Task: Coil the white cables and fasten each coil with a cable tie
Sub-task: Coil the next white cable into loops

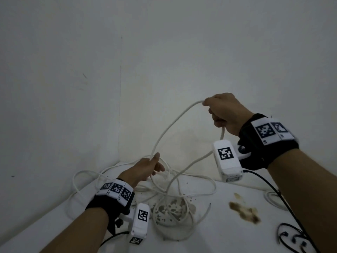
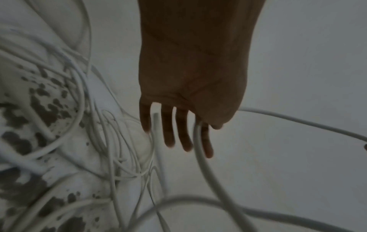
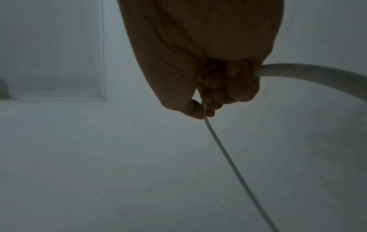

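A white cable (image 1: 169, 126) arcs through the air between my two hands. My right hand (image 1: 222, 110) is raised near the wall and grips it in a closed fist (image 3: 218, 94); the cable (image 3: 298, 70) leaves the fist on both sides. Lower down, my left hand (image 1: 149, 168) hovers over the table, and its thumb holds the cable (image 2: 206, 169) against the side of the forefinger (image 2: 207, 146) while the other fingers stay straight. Below it a loose tangle of white cables (image 1: 171, 207) lies on the white table (image 1: 218, 238). Black loops (image 1: 295, 240), possibly cable ties, lie front right.
The table stands in a corner between two pale walls (image 1: 120, 106). A brown stain (image 1: 244, 210) marks it right of the tangle, and grey blotches (image 2: 43, 109) show under the cables. Another white cable (image 1: 273, 198) lies far right. A black lead (image 1: 269, 187) trails from my right wrist.
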The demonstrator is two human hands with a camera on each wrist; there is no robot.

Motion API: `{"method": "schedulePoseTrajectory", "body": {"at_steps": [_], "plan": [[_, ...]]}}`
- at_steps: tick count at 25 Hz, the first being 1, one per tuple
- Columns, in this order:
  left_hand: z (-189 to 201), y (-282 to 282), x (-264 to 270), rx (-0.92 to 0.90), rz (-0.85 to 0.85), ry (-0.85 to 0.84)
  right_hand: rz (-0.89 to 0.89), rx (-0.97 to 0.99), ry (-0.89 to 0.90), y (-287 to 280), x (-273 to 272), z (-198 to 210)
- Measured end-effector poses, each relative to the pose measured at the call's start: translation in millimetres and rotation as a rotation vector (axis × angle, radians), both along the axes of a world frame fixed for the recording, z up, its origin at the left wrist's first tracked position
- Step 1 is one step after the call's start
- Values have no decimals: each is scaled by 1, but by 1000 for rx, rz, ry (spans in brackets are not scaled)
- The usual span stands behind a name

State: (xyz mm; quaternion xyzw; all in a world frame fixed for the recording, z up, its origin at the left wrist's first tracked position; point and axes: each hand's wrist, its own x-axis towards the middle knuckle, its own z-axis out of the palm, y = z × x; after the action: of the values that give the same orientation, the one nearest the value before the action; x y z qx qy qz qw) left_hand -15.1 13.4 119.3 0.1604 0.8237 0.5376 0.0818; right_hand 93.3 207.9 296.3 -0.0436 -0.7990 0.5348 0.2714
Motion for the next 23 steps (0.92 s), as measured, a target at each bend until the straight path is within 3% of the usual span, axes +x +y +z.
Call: {"method": "schedulePoseTrajectory", "body": {"at_steps": [3, 6, 9, 11, 13, 17, 23], "plan": [[9, 13, 4, 217, -86, -82, -25, -142, -35, 21, 15, -7], [22, 31, 3, 643, -48, -278, -93, -92, -69, 40, 28, -23], [37, 45, -1, 947, 14, -353, -180, 129, -31, 64, 43, -49], [46, 55, 0, 1063, 17, -329, -193, 444, -55, 76, 55, -68], [52, 71, 6, 1113, 41, -277, -147, 689, -122, 77, 67, -85], [46, 125, 29, 1013, 13, -164, 26, 874, -258, 67, 91, -118], [9, 187, 61, 1142, -181, -366, 45, 926, -385, 85, 96, -149]]}}
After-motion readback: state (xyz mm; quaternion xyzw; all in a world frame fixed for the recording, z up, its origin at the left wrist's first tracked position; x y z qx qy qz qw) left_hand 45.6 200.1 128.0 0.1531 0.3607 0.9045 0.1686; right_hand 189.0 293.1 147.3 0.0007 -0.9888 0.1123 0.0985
